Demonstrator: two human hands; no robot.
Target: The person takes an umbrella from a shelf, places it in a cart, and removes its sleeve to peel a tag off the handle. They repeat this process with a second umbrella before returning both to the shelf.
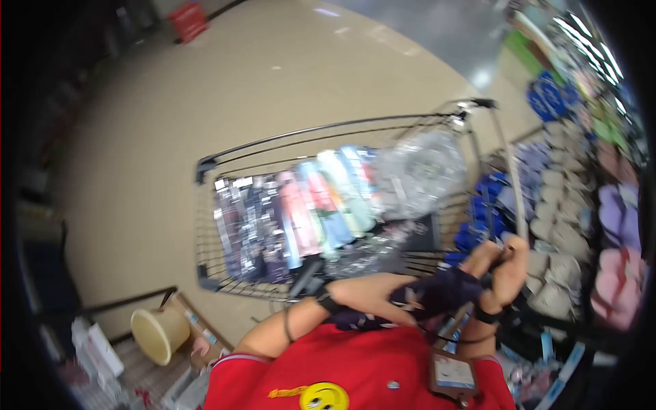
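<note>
My left hand (482, 258) reaches across to the right side of the view, its fingers curled and blurred by motion. Right beside it my right hand (510, 275) is bent closed near the lower end of a pale shelf rail (516, 195); a dark band circles its wrist. I cannot tell what the fingers grip. A dark purple patterned cloth-like item (437, 294) lies along my left forearm up to the hand. Beyond my arms stands a wire shopping cart (307, 131) holding a row of dark and pastel packed goods (301, 212) and a clear plastic bag (427, 174).
Slippers in beige (564, 205), blue (478, 219), purple and pink line the racks at right. A cream bucket (160, 335) and boxes sit at lower left. Tiled floor (137, 171) spreads beyond the cart, with a red basket-like object (188, 22) far off.
</note>
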